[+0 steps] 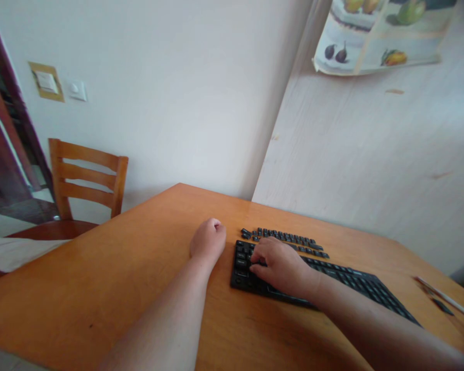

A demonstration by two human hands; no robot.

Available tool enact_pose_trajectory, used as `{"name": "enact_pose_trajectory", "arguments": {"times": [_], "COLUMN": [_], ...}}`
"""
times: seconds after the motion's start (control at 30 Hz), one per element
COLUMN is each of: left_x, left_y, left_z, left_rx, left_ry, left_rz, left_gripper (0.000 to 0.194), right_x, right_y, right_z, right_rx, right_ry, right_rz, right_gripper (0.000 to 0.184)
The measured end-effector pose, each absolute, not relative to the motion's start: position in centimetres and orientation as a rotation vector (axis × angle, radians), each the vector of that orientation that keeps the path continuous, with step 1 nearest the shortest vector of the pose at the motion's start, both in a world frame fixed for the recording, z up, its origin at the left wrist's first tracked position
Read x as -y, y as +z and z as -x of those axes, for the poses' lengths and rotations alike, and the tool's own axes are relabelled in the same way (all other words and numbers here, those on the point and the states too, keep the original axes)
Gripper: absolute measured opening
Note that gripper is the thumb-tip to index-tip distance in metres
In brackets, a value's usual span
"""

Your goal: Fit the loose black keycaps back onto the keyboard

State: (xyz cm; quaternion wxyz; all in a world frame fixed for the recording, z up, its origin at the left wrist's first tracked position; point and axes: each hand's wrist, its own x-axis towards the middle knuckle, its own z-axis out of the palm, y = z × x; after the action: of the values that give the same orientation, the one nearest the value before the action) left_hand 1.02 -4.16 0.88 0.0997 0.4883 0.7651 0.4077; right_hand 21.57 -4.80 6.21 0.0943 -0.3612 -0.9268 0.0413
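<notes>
A black keyboard (365, 283) lies on the wooden table at a slant. Over its left part rests my right hand (280, 263), fingers curled down and thumb close to the index finger at the keys. Whatever is between those fingertips, if anything, is too small to make out. To the left of the keyboard, my left hand (209, 239) is closed in a fist on or just above the table; its inside is hidden. Loose black keycaps (284, 236) are laid out in rows behind the keyboard, and part of the nearer row is hidden by my right hand.
The wooden table (139, 263) reaches to the wall. At its right side lie a thin white stick (446, 299) and a small dark flat piece (443, 306). A wooden chair (87, 178) stands at the left, and a sheet of fruit paintings (371, 41) hangs above.
</notes>
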Motion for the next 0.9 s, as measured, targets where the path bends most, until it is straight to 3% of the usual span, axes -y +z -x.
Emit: {"name": "enact_pose_trajectory", "arguments": {"times": [0.9], "left_x": [4.3], "left_y": [1.1], "left_z": [-1.0], "left_rx": [-2.283], "left_ry": [1.142], "left_rz": [-1.445], "left_gripper": [0.023], "right_x": [5.5], "right_y": [7.0], "right_z": [-20.5], "right_rx": [2.846], "right_ry": [0.051], "right_rz": [1.114], "right_gripper": [0.011]}}
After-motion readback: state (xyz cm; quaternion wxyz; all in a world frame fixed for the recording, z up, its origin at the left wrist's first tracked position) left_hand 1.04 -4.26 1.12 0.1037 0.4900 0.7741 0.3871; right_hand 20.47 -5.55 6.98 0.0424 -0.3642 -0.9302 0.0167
